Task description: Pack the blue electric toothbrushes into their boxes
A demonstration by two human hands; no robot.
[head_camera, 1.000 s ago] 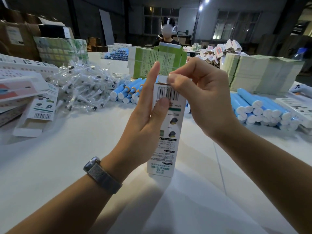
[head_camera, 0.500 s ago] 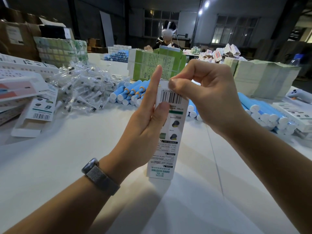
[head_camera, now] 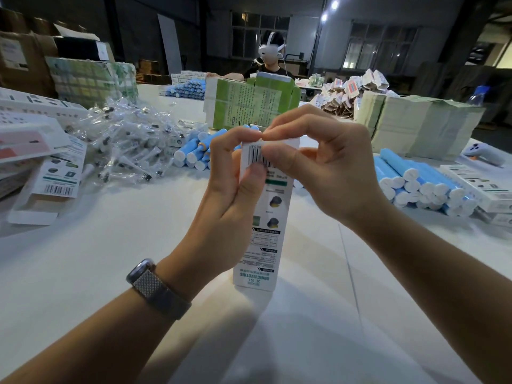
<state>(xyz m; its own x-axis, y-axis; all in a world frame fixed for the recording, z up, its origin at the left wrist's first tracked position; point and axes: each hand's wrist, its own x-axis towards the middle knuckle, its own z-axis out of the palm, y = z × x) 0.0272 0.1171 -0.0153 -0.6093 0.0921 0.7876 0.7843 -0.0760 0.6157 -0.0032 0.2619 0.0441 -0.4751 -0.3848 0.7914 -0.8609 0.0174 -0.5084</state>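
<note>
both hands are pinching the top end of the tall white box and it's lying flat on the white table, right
Not quite. The head view shows the tall white printed cardboard box standing upright on the white table, not lying flat. The rest holds: the left hand and right hand both pinch its top end.

Two hands, left (head_camera: 221,206) and right (head_camera: 329,173), hold one upright box (head_camera: 266,234). One watch (head_camera: 155,286) is on the left wrist. Three heaps of blue toothbrushes lie on the table (head_camera: 83,259): centre (head_camera: 194,153), right (head_camera: 421,184), far back (head_camera: 188,88). One pile of bagged brush heads (head_camera: 124,145), too many to count. One person (head_camera: 270,62) sits opposite.
</note>
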